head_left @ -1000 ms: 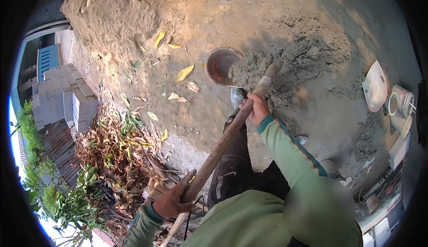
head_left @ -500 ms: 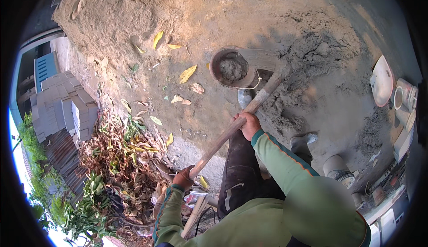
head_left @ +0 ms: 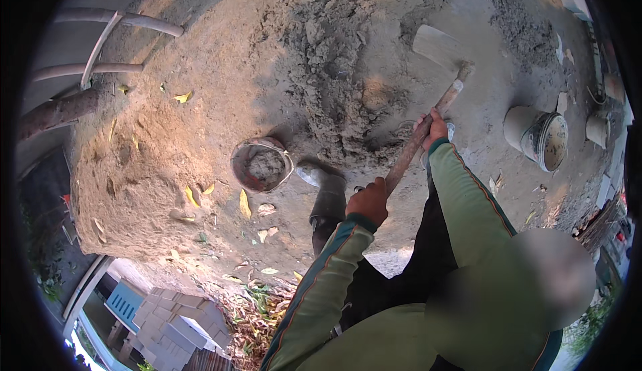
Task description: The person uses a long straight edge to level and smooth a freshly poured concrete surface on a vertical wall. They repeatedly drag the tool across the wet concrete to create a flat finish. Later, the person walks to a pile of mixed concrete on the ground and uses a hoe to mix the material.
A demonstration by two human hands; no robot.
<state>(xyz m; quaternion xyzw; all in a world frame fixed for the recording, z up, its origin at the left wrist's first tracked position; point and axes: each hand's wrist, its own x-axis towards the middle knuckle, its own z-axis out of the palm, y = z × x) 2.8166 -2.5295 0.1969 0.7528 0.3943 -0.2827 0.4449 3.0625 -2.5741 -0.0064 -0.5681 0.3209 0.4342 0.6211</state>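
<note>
left hand (head_left: 368,200): closed around the long wooden handle (head_left: 413,149), gripped low on the shaft, near frame centre; green sleeve with striped trim is seen entering from 6 o'clock.
right hand (head_left: 433,129): wrapped tight on the same handle, higher up, at about 2 o'clock of the left hand.
tool: the handle is seen slanting up toward 1 o'clock, ending at a flat pale metal hoe blade (head_left: 440,46), mortar-smeared, laid on the ground at 1 o'clock of the frame.
grey wet mortar heap (head_left: 338,83): spread at 12 o'clock, just beside the blade on its 9 o'clock side; whether touched by the blade cannot be told.
round rust-red pan (head_left: 261,164): set at 9 o'clock of the left hand, partly filled with grey mortar, well apart from the blade.
grey rubber boot (head_left: 328,197): planted between the pan and the left hand.
white plastic bucket (head_left: 538,133): lying tilted at 3 o'clock of the right hand, mouth turned toward 4 o'clock.
sandy ground (head_left: 167,123): dotted with yellow fallen leaves (head_left: 244,204) around the pan.
grey concrete blocks (head_left: 177,314): stacked at 7 o'clock.
</note>
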